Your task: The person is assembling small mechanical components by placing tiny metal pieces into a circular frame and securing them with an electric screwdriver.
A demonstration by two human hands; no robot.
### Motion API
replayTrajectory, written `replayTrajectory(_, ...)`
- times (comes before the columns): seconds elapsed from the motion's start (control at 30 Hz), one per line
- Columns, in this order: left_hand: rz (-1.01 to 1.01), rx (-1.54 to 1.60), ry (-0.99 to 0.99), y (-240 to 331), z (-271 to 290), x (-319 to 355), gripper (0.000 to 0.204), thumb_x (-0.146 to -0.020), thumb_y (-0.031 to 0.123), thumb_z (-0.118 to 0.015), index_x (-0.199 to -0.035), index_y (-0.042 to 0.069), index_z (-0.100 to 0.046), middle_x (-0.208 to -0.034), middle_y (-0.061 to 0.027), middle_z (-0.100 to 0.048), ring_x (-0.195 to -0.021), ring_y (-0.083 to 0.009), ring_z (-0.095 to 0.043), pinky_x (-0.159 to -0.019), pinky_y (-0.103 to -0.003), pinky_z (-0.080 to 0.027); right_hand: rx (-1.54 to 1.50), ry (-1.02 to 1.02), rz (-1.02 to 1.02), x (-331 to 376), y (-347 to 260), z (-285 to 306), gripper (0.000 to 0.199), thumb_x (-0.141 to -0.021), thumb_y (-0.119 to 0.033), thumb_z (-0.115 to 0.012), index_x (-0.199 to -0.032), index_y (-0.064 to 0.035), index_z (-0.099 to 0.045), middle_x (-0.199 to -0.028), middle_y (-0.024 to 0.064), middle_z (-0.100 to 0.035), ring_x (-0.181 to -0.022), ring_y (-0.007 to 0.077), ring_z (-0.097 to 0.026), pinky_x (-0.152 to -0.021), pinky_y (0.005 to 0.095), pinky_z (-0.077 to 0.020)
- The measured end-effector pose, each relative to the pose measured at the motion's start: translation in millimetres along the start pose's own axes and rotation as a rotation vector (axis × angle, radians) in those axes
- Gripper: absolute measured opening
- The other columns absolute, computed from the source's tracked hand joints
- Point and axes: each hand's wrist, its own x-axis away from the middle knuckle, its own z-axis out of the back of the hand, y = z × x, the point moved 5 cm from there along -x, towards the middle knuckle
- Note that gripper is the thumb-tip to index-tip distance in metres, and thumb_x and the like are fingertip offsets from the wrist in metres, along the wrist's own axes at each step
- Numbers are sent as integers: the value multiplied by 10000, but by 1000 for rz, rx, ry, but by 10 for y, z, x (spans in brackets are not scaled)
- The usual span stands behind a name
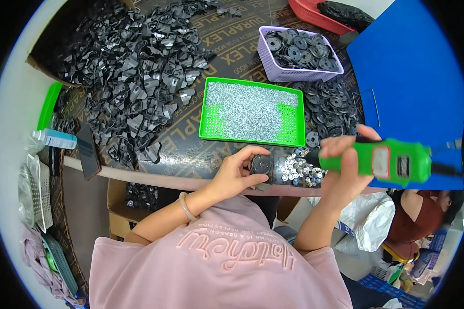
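My left hand is closed around a small black round plastic part at the table's front edge. A green electric screwdriver lies level in my right hand, its dark tip end pointing left toward the black part but apart from it. Between the two hands sits a heap of small silver metal pieces, partly under the screwdriver's front end. Beyond them stands a green perforated tray with a great many small silver screws.
Black plastic pieces cover the table's left side. A lilac basket of black discs stands at the back, with more discs before it. A blue panel rises at the right. A blue-and-white spray can lies far left.
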Motion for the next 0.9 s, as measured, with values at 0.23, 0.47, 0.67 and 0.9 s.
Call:
replayTrajectory(0.23, -145, -300, 59, 669, 496, 598, 504, -800, 67, -816, -1253, 53, -597, -914, 18, -605, -653, -23, -495, -544, -209, -421, 409, -91, -135, -122, 108, 289, 547, -932, -70, -649, -1403, 20, -385, -1196, 184, -650, -1159, 250, -607, -1072, 379, -417)
replayTrajectory(0.47, 584, -545, -124, 667, 1783, 2056, 510, -716, 114, -875, -1175, 66, -659, -855, -15, -681, -653, -79, -584, -574, -239, -464, 592, -141, -93, -231, -51, 636, 652, -940, -84, -662, -1478, 1, -303, -1324, 195, -561, -1263, 294, -538, -1093, 410, -384)
replayTrajectory(0.67, 608, -1072, 222, -583, 3515, 3699, 990, -608, 128, -927, -1465, 62, -436, -1246, -203, -630, -925, -259, -708, -646, -313, -604, 890, 225, 346, -76, -402, 601, 893, -861, -43, -753, -1530, -2, -163, -1387, 238, -475, -1305, 352, -460, -1019, 479, -479)
replayTrajectory(0.9, 973, -406, 81, 464, 2090, 2295, 599, -784, 142, -840, -1304, -22, -592, -943, -124, -741, -862, -187, -730, -647, -288, -606, 899, -14, 824, 466, -411, 455, 300, -877, -164, -756, -1032, -18, -546, -928, 144, -622, -840, 299, -611, -762, 432, -542)
